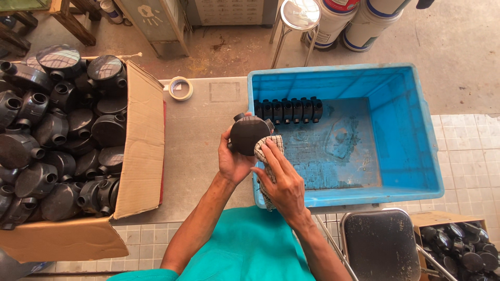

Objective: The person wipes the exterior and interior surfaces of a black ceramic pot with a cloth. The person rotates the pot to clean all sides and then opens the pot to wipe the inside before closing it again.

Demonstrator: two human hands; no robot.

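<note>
From above, the left hand [233, 162] is closed around a round black junction box [249, 133], holding it up over the grey desk [203, 125] just at the near left rim of the blue crate [411, 151]. The right hand [281, 182] presses a checked cloth [264, 151] against the box's side, fingers wrapped on the cloth. Inside the crate a row of black boxes [288, 110] stands along the far wall. To the left, an open cardboard carton [140, 151] is heaped with more of them. A tape roll [180, 88] lies on the desk.
</note>
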